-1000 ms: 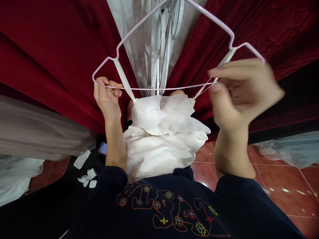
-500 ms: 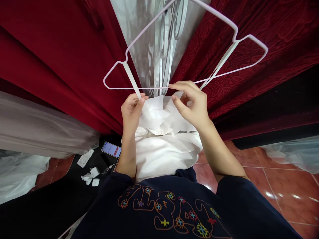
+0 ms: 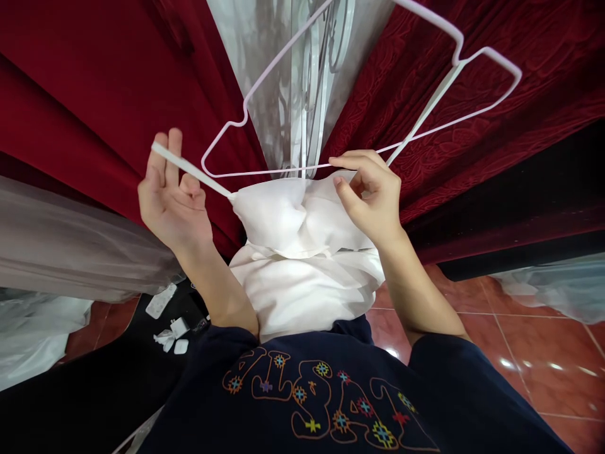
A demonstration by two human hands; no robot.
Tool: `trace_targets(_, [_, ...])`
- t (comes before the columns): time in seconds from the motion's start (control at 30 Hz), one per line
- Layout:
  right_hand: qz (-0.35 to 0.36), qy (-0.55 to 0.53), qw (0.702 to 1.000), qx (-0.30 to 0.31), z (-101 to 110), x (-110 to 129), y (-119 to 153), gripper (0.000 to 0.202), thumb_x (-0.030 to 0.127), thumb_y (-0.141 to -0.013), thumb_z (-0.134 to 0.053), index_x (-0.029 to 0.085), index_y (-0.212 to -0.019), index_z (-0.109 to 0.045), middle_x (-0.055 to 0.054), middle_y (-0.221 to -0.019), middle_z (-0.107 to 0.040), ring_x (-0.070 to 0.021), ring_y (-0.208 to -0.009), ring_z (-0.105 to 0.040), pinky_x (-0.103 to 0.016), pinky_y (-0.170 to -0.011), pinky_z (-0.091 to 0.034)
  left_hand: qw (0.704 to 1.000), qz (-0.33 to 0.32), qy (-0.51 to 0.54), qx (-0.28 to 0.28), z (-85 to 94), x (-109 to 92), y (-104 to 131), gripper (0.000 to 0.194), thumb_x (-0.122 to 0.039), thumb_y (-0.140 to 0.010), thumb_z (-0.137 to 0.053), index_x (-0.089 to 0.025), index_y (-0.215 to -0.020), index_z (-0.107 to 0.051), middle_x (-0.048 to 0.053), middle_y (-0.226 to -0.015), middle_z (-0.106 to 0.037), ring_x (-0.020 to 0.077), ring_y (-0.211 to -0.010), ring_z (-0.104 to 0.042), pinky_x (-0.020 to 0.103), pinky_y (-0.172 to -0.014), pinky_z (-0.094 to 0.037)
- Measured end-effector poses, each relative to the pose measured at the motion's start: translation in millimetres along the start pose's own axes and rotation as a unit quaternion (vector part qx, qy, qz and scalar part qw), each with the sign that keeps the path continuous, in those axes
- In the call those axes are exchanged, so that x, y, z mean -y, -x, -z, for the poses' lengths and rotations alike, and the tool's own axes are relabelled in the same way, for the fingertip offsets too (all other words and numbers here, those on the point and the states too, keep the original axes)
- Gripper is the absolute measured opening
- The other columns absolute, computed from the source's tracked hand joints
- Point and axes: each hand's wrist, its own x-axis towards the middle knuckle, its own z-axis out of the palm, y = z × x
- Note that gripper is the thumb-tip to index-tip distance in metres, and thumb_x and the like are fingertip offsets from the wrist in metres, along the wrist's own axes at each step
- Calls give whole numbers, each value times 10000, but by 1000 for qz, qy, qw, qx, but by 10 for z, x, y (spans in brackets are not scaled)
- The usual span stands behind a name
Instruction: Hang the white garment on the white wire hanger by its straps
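Cloth: white, smooth, rumpled garment [image 3: 302, 284], dial's centre.
Frame: pale-pink, angular hanger [image 3: 435, 19], twelve to one o'clock.
Left hand [image 3: 176, 198]: ten o'clock, fingers raised, flat white strap [image 3: 198, 174] taut across; whether pinched, we cannot tell.
Right hand [image 3: 371, 198]: two o'clock, curled, forefinger meeting hanger, thumb apart.

Left: plain red curtain [image 3: 94, 107]; right: red curtain with raised pattern [image 3: 543, 126]. Between them: white scrolled metalwork [image 3: 309, 88]. Lower left: greyish sheer fabric [image 3: 70, 236], white fabric [image 3: 42, 334] below. On black surface [image 3: 94, 397]: white charger block [image 3: 179, 327], small white rounded case [image 3: 180, 346], crumpled wrapper [image 3: 164, 340], pale flat rectangular item [image 3: 161, 301]. Glossy red floor tiles [image 3: 534, 347], light glints; pale sheer fabric [image 3: 562, 290] far right.
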Motion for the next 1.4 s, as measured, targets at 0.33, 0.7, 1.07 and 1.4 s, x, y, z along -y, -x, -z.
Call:
trace_targets(0.33, [-44,-35,998,18,-122,112,20,315,470,-1017,-713,339,-1287,-809,-37,-1296,-779,-76,-676,-576,-259,-524,-482,996,20,-25,80,-289,388,366,342,-439,-1139,-642,-187,-927,-734,126,-1082,-860,93,-474,-539,226,-395,-314])
trace_targets(0.7, [-130,-96,965,-208,403,-239,-203,380,241,-796,-771,210,-1173,-809,-54,-1093,-777,-23,-537,-471,-205,-426,-340,996,61,-20,68,-326,253,284,443,-366,-1212,-563,-205,-804,-622,80,-871,-802,92,-453,-474,195,-365,-314])
trace_targets(1.07, [-183,-78,971,-129,373,-247,-371,239,350,-841,-809,214,-1032,-767,15,-824,-678,-30,-496,-392,-237,-417,-318,994,34,-32,96,-221,270,131,427,-360,-1218,-579,-176,-838,-643,103,-878,-792,133,-591,-604,267,-397,-232])
trace_targets(1.4, [-105,-56,990,-70,381,-261,-477,539,747,-809,-847,276,-1058,-763,30,-655,-529,-94,-564,-361,-314,-532,-388,992,49,-23,116,-199,304,68,510,-240,-1269,-376,-178,-829,-627,65,-846,-817,83,-461,-472,273,-387,-183])
